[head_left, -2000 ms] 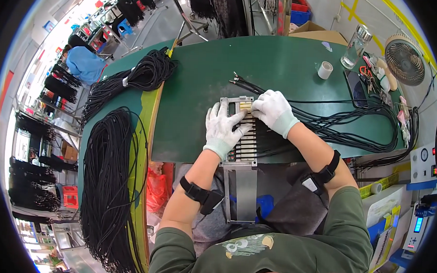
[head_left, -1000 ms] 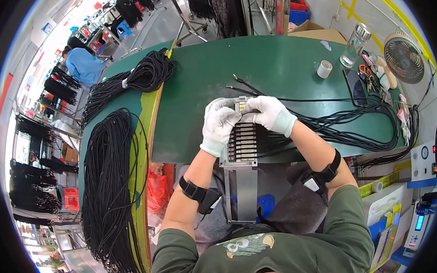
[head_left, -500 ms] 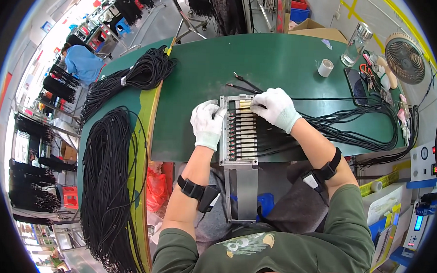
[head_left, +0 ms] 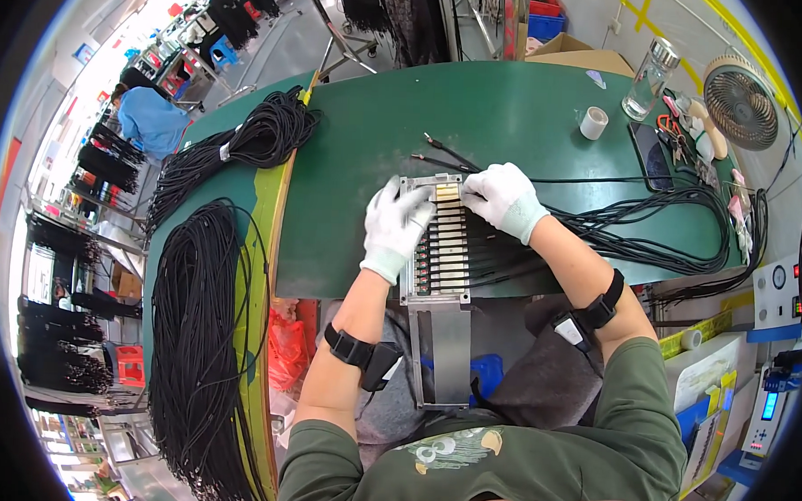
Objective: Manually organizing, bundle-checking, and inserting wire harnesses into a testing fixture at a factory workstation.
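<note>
On the table's front edge lies a long metal fixture (head_left: pixel 439 299) with a row of slots, several holding black cable ends (head_left: pixel 424 262) side by side. My left hand (head_left: pixel 396 228), in a white glove, reaches over the fixture's left rim with thumb and fingers apart, partly blurred. At the upper right corner of the fixture, my gloved right hand (head_left: pixel 507 201) has its fingertips pinched together; what they hold is hidden. Two loose cable ends (head_left: pixel 447 151) lie just beyond the fixture. From the slots, black cables (head_left: pixel 631 225) trail off to the right in a loop.
Big bundles of black cable (head_left: pixel 199 332) fill the left side, beside a yellow-green board edge (head_left: pixel 262 246). Across the green table (head_left: pixel 370 117) are a tape roll (head_left: pixel 594 123), a phone (head_left: pixel 651 158), a glass bottle (head_left: pixel 652 80) and a fan (head_left: pixel 742 103). A person in blue (head_left: pixel 149 118) is far left.
My left hand has moved right and slightly up, from beside the fixture's left rim to over its slots. The right hand stays nearly in place at the upper corner.
</note>
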Tool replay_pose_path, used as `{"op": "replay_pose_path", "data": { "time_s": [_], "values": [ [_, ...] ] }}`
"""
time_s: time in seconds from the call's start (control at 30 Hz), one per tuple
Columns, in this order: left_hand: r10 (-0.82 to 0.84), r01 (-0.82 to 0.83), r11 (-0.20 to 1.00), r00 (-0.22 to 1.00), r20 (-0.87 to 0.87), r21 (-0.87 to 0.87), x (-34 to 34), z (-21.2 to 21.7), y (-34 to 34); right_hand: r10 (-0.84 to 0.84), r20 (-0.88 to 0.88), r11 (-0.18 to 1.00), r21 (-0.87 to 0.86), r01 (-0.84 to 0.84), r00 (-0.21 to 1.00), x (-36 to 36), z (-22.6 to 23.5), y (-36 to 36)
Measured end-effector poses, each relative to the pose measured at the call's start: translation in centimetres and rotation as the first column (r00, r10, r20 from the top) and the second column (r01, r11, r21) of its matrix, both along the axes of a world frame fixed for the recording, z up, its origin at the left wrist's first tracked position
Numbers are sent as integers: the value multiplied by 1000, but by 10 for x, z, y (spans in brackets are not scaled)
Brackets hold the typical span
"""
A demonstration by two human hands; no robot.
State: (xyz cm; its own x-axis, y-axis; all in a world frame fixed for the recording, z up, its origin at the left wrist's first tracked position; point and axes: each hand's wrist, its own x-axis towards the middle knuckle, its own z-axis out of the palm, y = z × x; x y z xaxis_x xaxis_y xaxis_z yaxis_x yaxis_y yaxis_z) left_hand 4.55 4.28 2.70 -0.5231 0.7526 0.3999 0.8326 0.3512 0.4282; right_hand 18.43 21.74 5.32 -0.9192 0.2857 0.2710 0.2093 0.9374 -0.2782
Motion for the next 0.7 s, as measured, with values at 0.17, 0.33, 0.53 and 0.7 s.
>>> {"op": "replay_pose_path", "data": {
  "time_s": [0.17,0.33,0.53,0.7],
  "values": [
    [-83,38,983,963,-257,-177,24,14,4,-32,-157,998,54,41,987,-5,-9,13],
    [-122,80,976,972,-203,-204,17,6,7,-278,-43,941,187,281,960,-14,-14,31],
    [-139,123,980,986,93,156,-12,-14,8,-122,-174,990,-86,108,977,0,-1,37],
    [88,-154,943,970,225,295,-14,-4,2,58,-109,971,-224,-82,992,15,9,32]
  ]
}}
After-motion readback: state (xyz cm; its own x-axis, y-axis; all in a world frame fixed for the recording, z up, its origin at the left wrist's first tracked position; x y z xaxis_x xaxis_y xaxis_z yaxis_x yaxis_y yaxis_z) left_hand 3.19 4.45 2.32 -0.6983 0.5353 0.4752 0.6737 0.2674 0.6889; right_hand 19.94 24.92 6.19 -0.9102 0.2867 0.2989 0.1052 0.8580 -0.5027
